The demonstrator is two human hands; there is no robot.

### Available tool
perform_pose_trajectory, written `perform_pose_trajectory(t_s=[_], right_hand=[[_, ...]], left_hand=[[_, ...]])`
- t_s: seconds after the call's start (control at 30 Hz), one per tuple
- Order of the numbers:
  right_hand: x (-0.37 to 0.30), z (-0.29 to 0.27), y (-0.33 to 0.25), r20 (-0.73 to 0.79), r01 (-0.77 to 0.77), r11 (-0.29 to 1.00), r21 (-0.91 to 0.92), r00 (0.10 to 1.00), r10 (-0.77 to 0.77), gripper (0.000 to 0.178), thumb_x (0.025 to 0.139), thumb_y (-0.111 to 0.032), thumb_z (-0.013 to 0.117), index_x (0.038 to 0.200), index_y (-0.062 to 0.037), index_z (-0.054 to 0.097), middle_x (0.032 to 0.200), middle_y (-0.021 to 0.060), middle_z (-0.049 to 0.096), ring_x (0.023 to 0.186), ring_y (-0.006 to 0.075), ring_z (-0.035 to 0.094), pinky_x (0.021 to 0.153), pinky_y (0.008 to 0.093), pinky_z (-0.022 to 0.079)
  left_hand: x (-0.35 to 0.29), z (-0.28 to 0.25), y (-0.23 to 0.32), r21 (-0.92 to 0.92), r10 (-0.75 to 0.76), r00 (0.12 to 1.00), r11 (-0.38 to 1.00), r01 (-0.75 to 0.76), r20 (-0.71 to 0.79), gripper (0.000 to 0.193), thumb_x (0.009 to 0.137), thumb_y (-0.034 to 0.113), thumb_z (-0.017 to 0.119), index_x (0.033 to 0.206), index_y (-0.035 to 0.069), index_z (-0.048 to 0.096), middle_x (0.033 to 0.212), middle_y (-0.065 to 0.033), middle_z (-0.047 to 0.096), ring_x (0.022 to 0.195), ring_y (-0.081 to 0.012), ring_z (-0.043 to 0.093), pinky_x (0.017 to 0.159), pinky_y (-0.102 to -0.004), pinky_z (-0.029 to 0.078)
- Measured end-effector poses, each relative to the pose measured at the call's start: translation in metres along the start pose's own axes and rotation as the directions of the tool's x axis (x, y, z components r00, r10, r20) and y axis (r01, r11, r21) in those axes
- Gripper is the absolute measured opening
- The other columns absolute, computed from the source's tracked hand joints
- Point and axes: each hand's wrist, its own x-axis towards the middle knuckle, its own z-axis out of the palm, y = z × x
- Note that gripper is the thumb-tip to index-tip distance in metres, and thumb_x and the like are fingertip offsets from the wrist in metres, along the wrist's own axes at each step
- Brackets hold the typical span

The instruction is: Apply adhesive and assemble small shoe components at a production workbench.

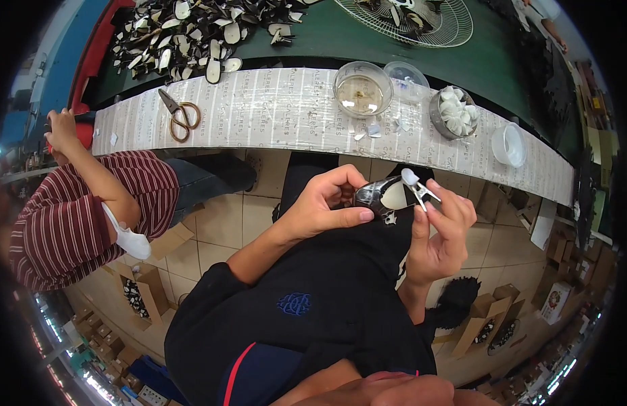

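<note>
Your left hand [334, 201]: gripping shoe piece [373, 195], just off bench [259, 132]'s near edge. Your right hand [440, 227]: pinching clip [422, 195] with white pad [409, 176]. Step, seemingly: wiping. Next move calls for light contact.

Glossy shoe piece [371, 195], metal scissors [179, 116] (dull-bladed), matt cloth shirt [327, 281]

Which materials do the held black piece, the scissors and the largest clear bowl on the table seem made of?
The black piece: glossy leather or synthetic, judging by sharp highlights. The scissors: probably metal, with dark blades and slightly shiny brownish handles. The bowl: smooth glass or plastic, transparent, since its contents show through.
</note>
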Motion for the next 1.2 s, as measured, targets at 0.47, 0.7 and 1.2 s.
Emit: perform_pose_trajectory(t_s=[0.47, 0.7, 1.2], right_hand=[[-0.003, -0.004, -0.002, 0.032, 0.039, 0.999, -0.025, 0.999, -0.038, 0.016, 0.08, 0.003, 0.069, 0.094, -0.0001, 0.06, 0.103, 0.0197, 0.068, 0.091, 0.0279, 0.06, 0.085, 0.0405, 0.043], [-0.008, -0.007, 0.003, -0.158, -0.066, 0.991, 0.119, 0.984, 0.084, 0.016, 0.082, -0.002, 0.069, 0.093, -0.001, 0.058, 0.102, 0.0225, 0.067, 0.087, 0.028, 0.059, 0.084, 0.0412, 0.043], [-0.009, -0.002, -0.009, 0.034, -0.034, 0.996, 0.083, 0.999, 0.031, 0.019, 0.08, -0.004, 0.072, 0.093, -0.0024, 0.059, 0.096, 0.0178, 0.07, 0.083, 0.0246, 0.065, 0.085, 0.0394, 0.042]], left_hand=[[0.001, 0.003, 0.001, 0.011, -0.009, 1.0, 1.0, 0.009, 0.003, 0.028, 0.082, 0.008, 0.074, 0.101, 0.005, 0.054, 0.094, 0.0013, 0.058, 0.085, -0.0036, 0.053, 0.074, -0.0206, 0.043], [0.001, 0.005, 0.003, -0.055, -0.008, 1.0, 0.998, 0.008, -0.012, 0.026, 0.082, 0.007, 0.073, 0.1, 0.004, 0.053, 0.095, -0.001, 0.06, 0.087, -0.0059, 0.057, 0.074, -0.0215, 0.046], [0.008, 0.004, -0.001, -0.199, -0.079, 0.993, 0.978, 0.061, -0.083, 0.021, 0.086, 0.011, 0.067, 0.096, 0.004, 0.05, 0.096, -0.0092, 0.063, 0.085, -0.0157, 0.064, 0.074, -0.0295, 0.051]])
